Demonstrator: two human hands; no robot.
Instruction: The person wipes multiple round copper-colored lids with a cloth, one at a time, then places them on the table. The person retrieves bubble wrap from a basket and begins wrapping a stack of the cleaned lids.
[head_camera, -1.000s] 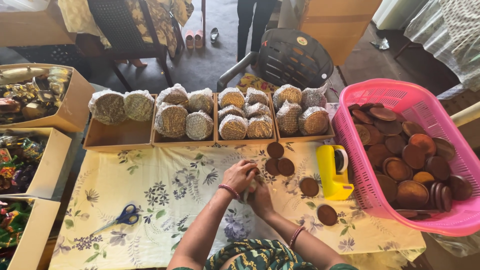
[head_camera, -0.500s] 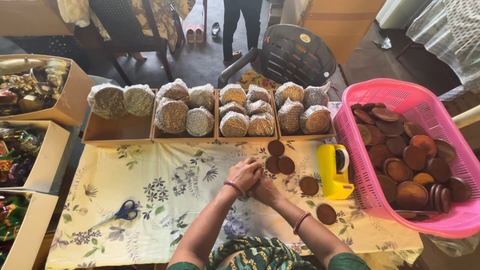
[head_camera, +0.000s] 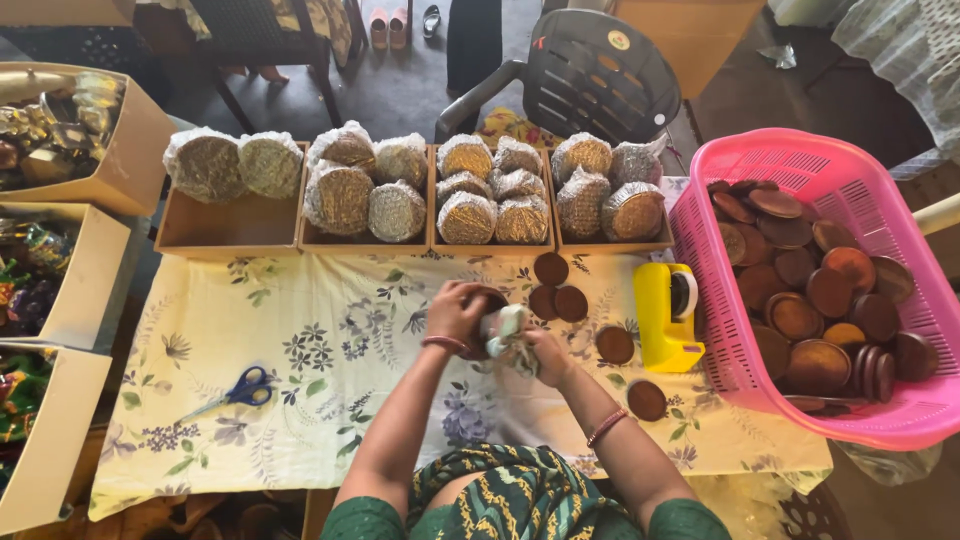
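My left hand (head_camera: 455, 312) grips a small round brown dish (head_camera: 490, 297) above the flowered tablecloth (head_camera: 330, 360). Pressed against that dish is a pale crumpled cloth (head_camera: 505, 330), held in my right hand (head_camera: 545, 355). Both hands meet at the middle of the table. Three loose brown dishes (head_camera: 556, 290) lie just beyond my hands, and two more (head_camera: 630, 370) lie to the right of them.
A pink basket (head_camera: 790, 160) full of brown dishes stands at the right, a yellow tape dispenser (head_camera: 663, 315) beside it. Cardboard trays (head_camera: 230, 230) of wrapped round bundles line the far edge. Blue scissors (head_camera: 235, 392) lie at the left, near open boxes (head_camera: 90, 290).
My hands have stayed together at the table's middle; the brown dish and the pale cloth between them now show more plainly. The view has shifted slightly.
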